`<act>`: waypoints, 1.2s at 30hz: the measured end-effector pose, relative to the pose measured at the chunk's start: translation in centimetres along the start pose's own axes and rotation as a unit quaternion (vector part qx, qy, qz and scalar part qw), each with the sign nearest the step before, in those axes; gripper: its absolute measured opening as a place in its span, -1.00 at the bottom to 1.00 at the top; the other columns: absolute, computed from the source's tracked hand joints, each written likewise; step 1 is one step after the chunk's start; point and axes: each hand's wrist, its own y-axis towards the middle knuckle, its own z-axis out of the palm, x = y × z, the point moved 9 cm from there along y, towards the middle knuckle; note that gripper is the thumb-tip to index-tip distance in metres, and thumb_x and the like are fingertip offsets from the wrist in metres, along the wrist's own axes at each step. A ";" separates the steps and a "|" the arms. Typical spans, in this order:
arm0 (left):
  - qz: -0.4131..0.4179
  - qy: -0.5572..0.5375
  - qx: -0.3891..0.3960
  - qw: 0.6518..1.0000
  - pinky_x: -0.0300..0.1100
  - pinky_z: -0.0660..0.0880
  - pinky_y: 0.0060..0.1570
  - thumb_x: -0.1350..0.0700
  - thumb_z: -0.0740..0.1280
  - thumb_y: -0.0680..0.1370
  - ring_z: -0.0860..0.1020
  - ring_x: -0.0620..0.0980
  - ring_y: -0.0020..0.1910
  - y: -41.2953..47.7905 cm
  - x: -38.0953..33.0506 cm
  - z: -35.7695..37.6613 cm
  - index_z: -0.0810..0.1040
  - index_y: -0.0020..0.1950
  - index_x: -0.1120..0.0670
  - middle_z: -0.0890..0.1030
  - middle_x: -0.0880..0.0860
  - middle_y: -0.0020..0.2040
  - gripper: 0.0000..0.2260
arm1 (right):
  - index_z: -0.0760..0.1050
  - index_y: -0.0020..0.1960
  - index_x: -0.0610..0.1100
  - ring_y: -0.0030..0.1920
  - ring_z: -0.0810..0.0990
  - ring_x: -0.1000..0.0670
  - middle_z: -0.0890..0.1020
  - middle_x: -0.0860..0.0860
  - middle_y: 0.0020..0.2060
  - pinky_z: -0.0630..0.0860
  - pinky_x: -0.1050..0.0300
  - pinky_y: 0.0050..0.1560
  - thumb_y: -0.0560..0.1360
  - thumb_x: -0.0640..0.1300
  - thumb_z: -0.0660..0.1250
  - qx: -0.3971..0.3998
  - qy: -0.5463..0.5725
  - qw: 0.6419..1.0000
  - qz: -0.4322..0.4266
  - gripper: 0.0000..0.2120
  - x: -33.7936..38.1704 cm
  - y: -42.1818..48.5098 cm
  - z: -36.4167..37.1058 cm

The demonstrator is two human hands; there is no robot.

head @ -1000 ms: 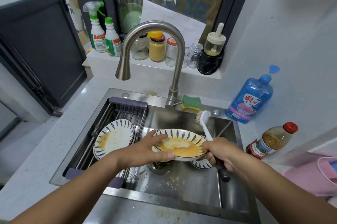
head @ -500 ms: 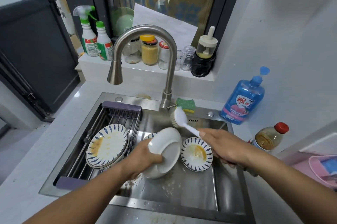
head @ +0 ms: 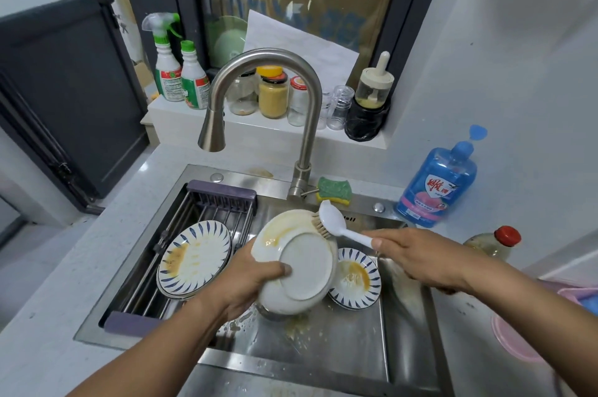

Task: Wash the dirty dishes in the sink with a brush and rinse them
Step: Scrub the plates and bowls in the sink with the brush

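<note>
My left hand [head: 249, 280] grips a white bowl [head: 296, 262] by its rim, tilted over the steel sink [head: 339, 351] with its underside toward me and yellow smears on it. In my right hand [head: 417, 257] is the handle of a white dish brush [head: 333, 223]; its bristles press on the bowl's upper right edge. A small blue-striped dish [head: 357, 280] with orange residue lies in the sink behind the bowl. A dirty blue-striped plate [head: 194, 257] rests on the drain rack [head: 220, 199] at the left.
The curved faucet [head: 259, 95] stands over the sink with no water running. A green sponge [head: 335, 191] lies at its base. A blue soap bottle [head: 437, 186] and a red-capped bottle [head: 495, 243] stand to the right; jars and spray bottles line the sill.
The bowl went from upright to flipped underside up and tilted. The brush head came down onto its upper edge.
</note>
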 end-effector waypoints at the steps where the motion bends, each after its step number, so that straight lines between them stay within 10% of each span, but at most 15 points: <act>1: -0.004 -0.027 -0.007 1.000 0.22 0.56 0.21 0.37 0.47 0.28 0.64 0.28 0.18 -0.1 0.0 -0.1 0.58 0.25 0.17 0.68 0.26 0.15 -0.47 | 0.33 0.49 0.31 -0.14 0.51 0.35 0.60 0.18 0.14 0.32 0.48 -0.14 0.70 0.13 0.07 0.001 0.013 1.000 -0.006 -0.63 0.0 0.1 -0.1; 5: -0.030 -0.148 -0.049 0.987 0.14 0.66 0.00 0.42 0.44 0.38 0.68 0.24 0.11 0.3 0.4 -0.7 0.53 0.33 0.24 0.68 0.29 0.15 -0.49 | 0.33 0.50 0.26 -0.43 0.46 0.39 0.41 0.26 -0.30 0.33 0.52 -0.37 0.71 0.09 0.07 0.009 0.029 1.000 -0.002 -0.63 -0.4 0.3 0.9; 12: -0.078 -0.320 -0.104 0.938 0.34 0.45 0.30 0.27 0.42 0.40 0.59 0.31 0.25 1.5 1.4 -0.2 0.48 0.35 0.27 0.64 0.32 0.21 -0.49 | 0.28 0.43 0.45 0.09 0.60 0.05 0.66 0.10 0.11 0.54 0.00 0.20 0.66 0.25 0.05 -0.023 -0.003 1.000 0.000 -0.65 -1.0 0.1 3.0; 19: -0.080 -0.315 -0.038 0.945 0.20 0.63 0.07 0.30 0.35 0.47 0.69 0.21 0.09 0.8 1.6 0.7 0.51 0.32 0.28 0.67 0.29 0.18 -0.59 | 0.41 0.40 0.35 -0.54 0.47 0.21 0.54 0.09 -0.47 0.33 0.37 -0.49 0.68 0.15 0.14 -0.120 0.154 0.981 0.013 -0.69 -0.7 0.1 0.0; 27: -0.026 -0.076 0.004 0.997 0.13 0.63 0.11 0.33 0.45 0.32 0.65 0.27 0.16 -0.1 -0.3 -0.1 0.53 0.32 0.24 0.67 0.29 0.16 -0.46 | 0.39 0.41 0.37 -0.07 0.55 0.16 0.60 0.17 -0.05 0.46 0.26 -0.03 0.67 0.22 0.08 -0.049 0.011 0.999 -0.017 -0.66 1.6 0.9 -2.8; 30: -0.026 -0.138 -0.035 0.989 0.10 0.66 0.04 0.31 0.45 0.33 0.67 0.23 0.13 0.0 -0.5 -1.1 0.52 0.33 0.24 0.67 0.28 0.16 -0.46 | 0.38 0.42 0.38 0.06 0.58 0.14 0.62 0.14 0.14 0.49 0.23 0.14 0.67 0.22 0.07 -0.023 0.003 1.000 -0.008 -0.66 0.2 0.9 -2.6; 33: -0.061 -0.284 -0.052 0.956 0.28 0.57 0.16 0.31 0.44 0.45 0.62 0.29 0.22 0.4 0.0 -1.0 0.46 0.37 0.27 0.64 0.32 0.22 -0.51 | 0.37 0.34 0.45 -0.32 0.54 0.30 0.63 0.32 -0.31 0.42 0.44 -0.26 0.67 0.19 0.09 0.001 0.042 0.999 -0.011 -0.71 -0.5 -0.1 -0.7; 36: -0.076 -0.382 -0.080 0.918 0.38 0.43 0.30 0.26 0.37 0.53 0.59 0.31 0.22 0.8 0.4 0.0 0.49 0.32 0.25 0.67 0.31 0.17 -0.64 | 0.38 0.35 0.46 0.01 0.64 0.12 0.70 0.13 0.03 0.55 0.16 0.06 0.66 0.23 0.09 -0.024 0.032 0.999 -0.011 -0.70 -0.9 -0.9 1.7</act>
